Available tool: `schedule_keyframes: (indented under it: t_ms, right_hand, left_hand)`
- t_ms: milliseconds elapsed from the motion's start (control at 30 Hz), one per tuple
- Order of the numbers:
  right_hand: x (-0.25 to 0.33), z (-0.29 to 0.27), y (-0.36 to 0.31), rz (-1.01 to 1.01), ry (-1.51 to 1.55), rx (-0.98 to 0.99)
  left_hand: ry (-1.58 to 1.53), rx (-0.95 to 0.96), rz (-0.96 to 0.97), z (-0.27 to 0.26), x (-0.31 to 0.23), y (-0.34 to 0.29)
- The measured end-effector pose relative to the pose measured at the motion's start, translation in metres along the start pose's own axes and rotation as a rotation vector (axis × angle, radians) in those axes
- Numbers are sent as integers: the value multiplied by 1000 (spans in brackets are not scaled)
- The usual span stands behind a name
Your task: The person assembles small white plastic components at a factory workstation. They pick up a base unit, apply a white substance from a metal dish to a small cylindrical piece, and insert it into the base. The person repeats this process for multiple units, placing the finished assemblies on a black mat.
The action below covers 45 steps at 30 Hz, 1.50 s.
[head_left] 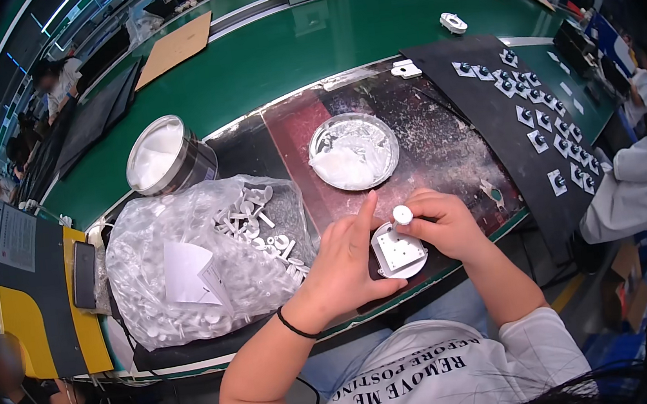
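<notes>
My left hand (343,257) is curled around the left side of a white plastic housing (401,252) with small dark holes in its flat face. Between the thumb and fingers of my right hand (442,221) is a small white plastic piece with a round head (402,214), held over the housing's upper edge. Whether the piece touches the housing I cannot tell. To the left, a clear plastic bag (142,276) lies open with many white stemmed plastic parts (250,214) spilling at its mouth. Beyond my hands sits a round metal lid (392,165) with whitish, grease-like stuff.
An open metal tin (206,161) of white paste stands behind the bag. On the right, a black board (480,118) carries rows of small white pieces with dark parts. A phone (83,274) lies at far left. A person's white sleeve (630,189) shows at right.
</notes>
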State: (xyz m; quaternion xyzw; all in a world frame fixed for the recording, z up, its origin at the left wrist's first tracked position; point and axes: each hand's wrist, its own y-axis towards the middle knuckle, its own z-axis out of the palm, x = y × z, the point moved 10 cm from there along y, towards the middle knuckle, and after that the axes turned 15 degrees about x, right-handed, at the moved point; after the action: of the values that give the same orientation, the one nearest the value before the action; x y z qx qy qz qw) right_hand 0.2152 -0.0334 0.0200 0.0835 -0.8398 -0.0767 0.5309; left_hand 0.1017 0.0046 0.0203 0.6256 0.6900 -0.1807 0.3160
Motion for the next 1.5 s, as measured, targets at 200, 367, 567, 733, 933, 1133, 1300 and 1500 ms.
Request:
schedule_keyframes:
  t_ms: [200, 367, 567, 733, 933, 1133, 1300, 1500]
  right_hand:
    - [-3, 1, 1, 24, 19, 0]
    - [0, 1, 2, 13, -22, -1]
    - [2, 2, 0, -11, -67, 41]
    - [-20, -10, -31, 164, 51, -49]
    - [-22, 2, -52, 355, 211, -24]
    - [-23, 17, -35, 413, 625, 103]
    - [-11, 10, 7, 434, 637, 216]
    - [-67, -66, 129, 333, 564, 8]
  left_hand:
    - [-4, 8, -6, 1, 0, 0]
    - [-5, 7, -9, 0, -1, 0]
    - [3, 4, -3, -1, -2, 1]
    - [-26, -2, -19, -1, 3, 0]
    - [-69, -105, 50, -13, -3, -4]
    - [47, -209, 122, -30, -17, -9]
    - [29, -396, 177, -45, -10, -21]
    - [312, -445, -106, -79, -3, -23]
